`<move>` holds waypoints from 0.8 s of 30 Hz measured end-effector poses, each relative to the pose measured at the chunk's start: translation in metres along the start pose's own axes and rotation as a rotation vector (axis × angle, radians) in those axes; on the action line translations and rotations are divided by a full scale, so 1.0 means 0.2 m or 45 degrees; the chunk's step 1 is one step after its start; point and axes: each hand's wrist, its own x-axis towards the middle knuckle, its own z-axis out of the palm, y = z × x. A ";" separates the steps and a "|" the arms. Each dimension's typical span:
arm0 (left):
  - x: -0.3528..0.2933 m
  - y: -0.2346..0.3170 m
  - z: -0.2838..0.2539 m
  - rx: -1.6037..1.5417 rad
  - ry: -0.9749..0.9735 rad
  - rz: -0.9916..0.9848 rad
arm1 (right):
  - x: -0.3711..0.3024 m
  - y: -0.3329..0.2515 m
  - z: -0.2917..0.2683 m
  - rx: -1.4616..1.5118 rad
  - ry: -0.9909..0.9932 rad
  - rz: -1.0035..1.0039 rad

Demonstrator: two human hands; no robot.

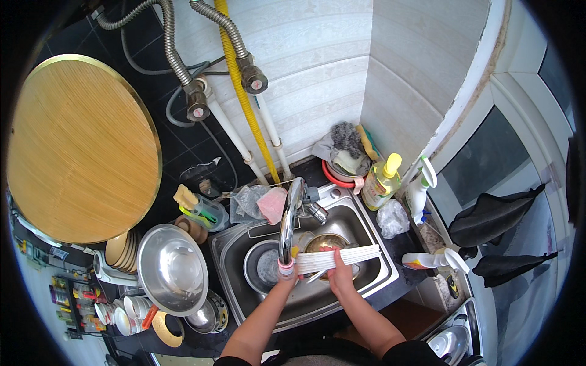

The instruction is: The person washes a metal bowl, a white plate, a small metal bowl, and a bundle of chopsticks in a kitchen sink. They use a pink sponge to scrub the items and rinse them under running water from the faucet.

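Over the steel sink [231,291], a stack of white plates [364,252] is held on edge, seen from the side. My right hand [340,276] grips the stack near its middle, with the thumb in front. At the stack's left end my left hand [289,277] closes on the rim, its fingers partly hidden by the faucet [287,235]. Behind and below the plates lies a brownish, shiny pan or bowl [323,242] in the basin. To the left in the sink stands a round metal pot [249,267] with water in it.
A large steel bowl [173,262] and stacked brown bowls [122,251] stand left of the sink. Behind are a pink cloth [272,204] and a red basin [337,177] with scrubbers. A yellow-capped soap bottle [381,183] and spray bottles [417,194] line the right. A round wooden board [82,149] leans at left.
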 end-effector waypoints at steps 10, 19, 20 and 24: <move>-0.02 0.29 0.00 -0.497 -0.360 -0.260 | 0.09 -0.05 0.08 -0.004 -0.139 -0.094; -0.03 0.40 -0.04 -0.728 -0.543 -0.305 | 0.12 -0.11 0.07 -0.010 -0.224 -0.048; -0.03 0.45 -0.07 -0.622 -0.592 -0.393 | 0.13 -0.11 0.07 -0.008 -0.227 -0.043; 0.05 0.39 -0.17 -0.684 -0.764 -0.568 | 0.15 -0.08 0.04 -0.079 -0.290 0.010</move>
